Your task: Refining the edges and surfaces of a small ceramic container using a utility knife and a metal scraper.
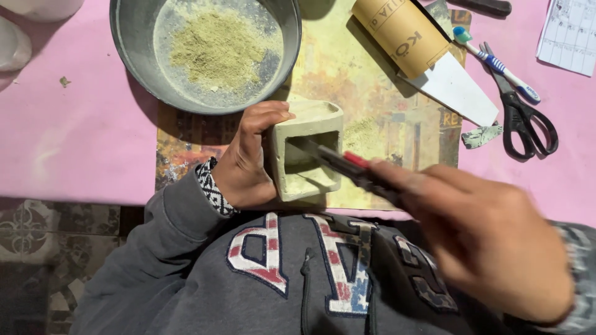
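L hand (245,167) fingers wrapped round pale square clay box (307,149), on side, opening facing body, on printed sheet (385,118) on tabletop. R hand (490,248) fingers clamped on dark knife tool (344,166), long axis slanting up-left, tip inside box opening. R hand blurred.

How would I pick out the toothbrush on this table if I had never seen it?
Start at the pink table and look to its upper right, past the brown roll of sandpaper. Just left of the black scissors lies the toothbrush, slanted. Its blue and white handle and small teal-bristled head set it apart from the all-black scissors.
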